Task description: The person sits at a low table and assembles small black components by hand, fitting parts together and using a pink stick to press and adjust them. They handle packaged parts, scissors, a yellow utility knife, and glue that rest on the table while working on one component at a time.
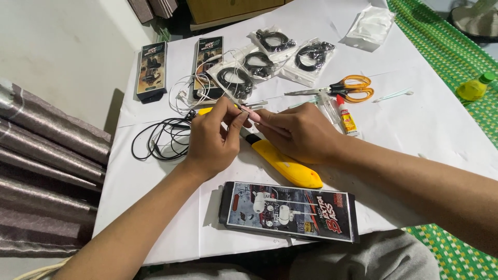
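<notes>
My left hand [210,140] and my right hand [298,132] meet over the middle of a white sheet [415,119]. Between their fingertips they pinch a small pink stick-like piece [252,113]; what it is cannot be made out. A yellow utility knife [285,165] lies just below both hands. A tangled black earphone cable [161,137] rests left of my left hand, and a white cable [189,91] lies above it.
A dark earphone box [290,211] lies near the front edge; two more boxes [151,70] stand at the back left. Bagged black cables [270,57], orange-handled scissors [353,88], a glue tube [346,116], a swab [392,95], a white pouch [371,26] and a green-capped bottle [473,88] surround them.
</notes>
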